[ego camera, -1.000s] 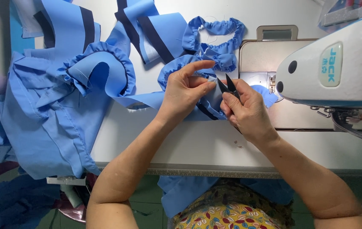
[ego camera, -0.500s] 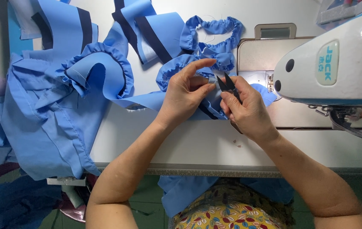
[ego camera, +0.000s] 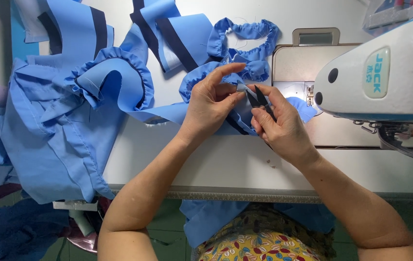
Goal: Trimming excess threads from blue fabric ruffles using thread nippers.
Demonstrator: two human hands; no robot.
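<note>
- The left hand (ego camera: 211, 104) pinches a small blue fabric piece (ego camera: 241, 116) between thumb and fingers, with the index finger raised and curved above it.
- The right hand (ego camera: 281, 126) is closed around black thread snips (ego camera: 257, 98); the two blades point toward 11 o'clock and stand narrowly apart at the edge of the fabric.
- The fabric piece lies near the middle of the white table (ego camera: 225, 162), between both hands, just beside the sewing machine plate.
- At 3 o'clock from the hands stands a white sewing machine (ego camera: 380, 79); its head covers part of the metal plate (ego camera: 291, 70) and leaves little room on that side.
- At 12 o'clock lies a gathered blue ruffle strip (ego camera: 245, 31), touching the fabric in the hands.
- At 9 o'clock a large pile of blue garments (ego camera: 56, 130) hangs over the table edge.
- At 11 o'clock lie blue bands with dark stripes (ego camera: 172, 34).
- Compared with half a second ago, the snips are slightly nearer to the left thumb, and the blades look closer together; the piles around have not moved.
</note>
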